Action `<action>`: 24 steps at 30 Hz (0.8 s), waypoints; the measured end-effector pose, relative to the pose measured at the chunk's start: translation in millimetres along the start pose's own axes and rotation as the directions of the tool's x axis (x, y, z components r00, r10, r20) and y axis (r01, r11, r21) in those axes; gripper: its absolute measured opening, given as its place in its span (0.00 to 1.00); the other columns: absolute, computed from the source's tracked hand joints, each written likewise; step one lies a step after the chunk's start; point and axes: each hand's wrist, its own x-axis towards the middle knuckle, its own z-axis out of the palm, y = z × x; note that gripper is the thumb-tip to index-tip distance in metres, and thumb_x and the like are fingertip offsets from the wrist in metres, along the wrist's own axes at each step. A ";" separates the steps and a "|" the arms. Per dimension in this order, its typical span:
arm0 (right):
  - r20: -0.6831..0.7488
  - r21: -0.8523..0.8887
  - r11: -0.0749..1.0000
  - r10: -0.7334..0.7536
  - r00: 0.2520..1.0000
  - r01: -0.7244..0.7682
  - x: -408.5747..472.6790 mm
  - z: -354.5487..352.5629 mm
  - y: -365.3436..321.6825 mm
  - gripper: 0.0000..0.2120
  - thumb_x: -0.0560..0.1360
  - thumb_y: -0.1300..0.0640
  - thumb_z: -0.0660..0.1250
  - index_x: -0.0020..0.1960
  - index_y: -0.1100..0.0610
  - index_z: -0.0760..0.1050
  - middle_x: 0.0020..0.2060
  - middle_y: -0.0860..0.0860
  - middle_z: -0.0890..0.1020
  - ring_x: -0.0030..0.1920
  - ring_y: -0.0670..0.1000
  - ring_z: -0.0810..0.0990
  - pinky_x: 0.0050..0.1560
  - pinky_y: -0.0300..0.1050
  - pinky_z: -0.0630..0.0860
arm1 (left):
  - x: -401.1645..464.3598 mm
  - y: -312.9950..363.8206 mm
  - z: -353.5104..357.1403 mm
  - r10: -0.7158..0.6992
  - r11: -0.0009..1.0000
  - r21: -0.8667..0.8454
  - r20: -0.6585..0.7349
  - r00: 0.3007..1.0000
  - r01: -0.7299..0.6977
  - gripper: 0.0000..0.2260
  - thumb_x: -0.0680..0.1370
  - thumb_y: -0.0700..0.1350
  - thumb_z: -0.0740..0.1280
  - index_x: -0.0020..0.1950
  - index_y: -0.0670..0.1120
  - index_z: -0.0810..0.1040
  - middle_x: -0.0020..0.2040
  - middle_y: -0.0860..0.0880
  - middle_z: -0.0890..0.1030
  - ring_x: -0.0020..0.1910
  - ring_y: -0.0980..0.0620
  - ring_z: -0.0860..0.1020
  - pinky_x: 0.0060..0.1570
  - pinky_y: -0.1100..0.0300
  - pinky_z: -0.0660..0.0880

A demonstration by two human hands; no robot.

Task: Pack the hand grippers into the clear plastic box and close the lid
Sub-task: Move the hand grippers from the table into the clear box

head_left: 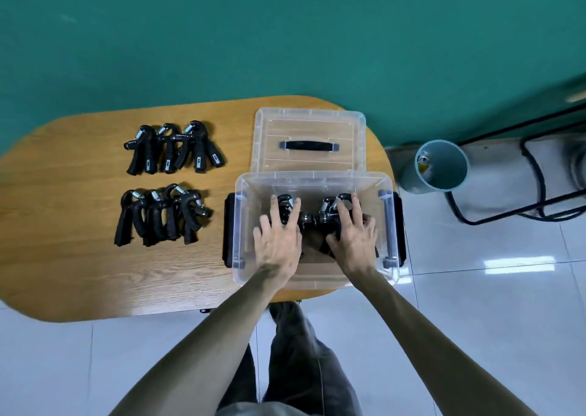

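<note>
A clear plastic box (314,177) with black side latches stands open at the right end of the wooden table (79,273). Both my hands reach into it. My left hand (279,241) lies with spread fingers over a black hand gripper (284,200) on the box's left side. My right hand (355,235) covers the hand grippers (328,208) on its right side. Their springs and knobs show between my hands. The clear lid (309,121) with a black handle lies flat behind the box. Two groups of black hand grippers, a far one (174,148) and a near one (161,216), lie on the table's left half.
A teal bin (440,165) stands on the white tiled floor just right of the table. A black metal frame (507,212) is further right. A green wall runs behind the table. My legs show under the table's near edge.
</note>
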 end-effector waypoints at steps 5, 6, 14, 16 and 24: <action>0.105 0.001 1.000 -0.019 0.994 0.019 18.8 16.2 17.7 0.36 0.75 0.59 0.67 0.80 0.53 0.57 0.81 0.56 0.48 0.59 0.66 0.68 0.59 0.61 0.66 | 10.2 1.9 24.4 -0.056 0.998 0.002 0.055 0.997 0.056 0.29 0.84 0.50 0.58 0.83 0.58 0.51 0.81 0.39 0.55 0.59 0.43 0.71 0.55 0.48 0.70; 0.127 0.008 1.000 -0.026 0.992 0.025 21.5 20.4 20.3 0.36 0.76 0.59 0.66 0.80 0.53 0.56 0.81 0.56 0.47 0.60 0.67 0.67 0.61 0.63 0.66 | 12.4 1.2 28.5 -0.067 0.998 0.000 0.065 0.996 0.067 0.29 0.84 0.50 0.58 0.83 0.58 0.50 0.81 0.39 0.55 0.59 0.43 0.71 0.55 0.47 0.70; 0.202 0.016 0.998 -0.066 0.977 0.065 35.5 43.4 19.4 0.36 0.78 0.60 0.64 0.81 0.52 0.52 0.81 0.56 0.44 0.63 0.68 0.64 0.65 0.67 0.64 | 23.6 -7.0 53.1 -0.061 0.998 0.021 0.153 0.986 0.058 0.31 0.85 0.51 0.56 0.82 0.59 0.42 0.82 0.39 0.47 0.62 0.42 0.68 0.60 0.44 0.71; 0.215 -0.014 0.997 -0.068 0.974 0.073 36.6 47.0 17.0 0.38 0.77 0.60 0.64 0.81 0.52 0.49 0.81 0.57 0.43 0.64 0.69 0.64 0.65 0.68 0.64 | 23.1 -8.0 56.1 -0.067 0.998 0.029 0.167 0.984 0.063 0.31 0.85 0.51 0.57 0.82 0.60 0.41 0.82 0.39 0.45 0.62 0.42 0.68 0.59 0.43 0.72; 0.252 -0.064 0.991 -0.099 0.963 0.119 36.3 52.9 20.8 0.40 0.78 0.58 0.63 0.82 0.51 0.42 0.80 0.58 0.40 0.71 0.70 0.63 0.68 0.70 0.64 | 23.9 -9.2 53.6 -0.059 0.998 0.025 0.201 0.978 0.055 0.31 0.85 0.54 0.54 0.82 0.59 0.38 0.82 0.39 0.40 0.62 0.41 0.68 0.58 0.41 0.73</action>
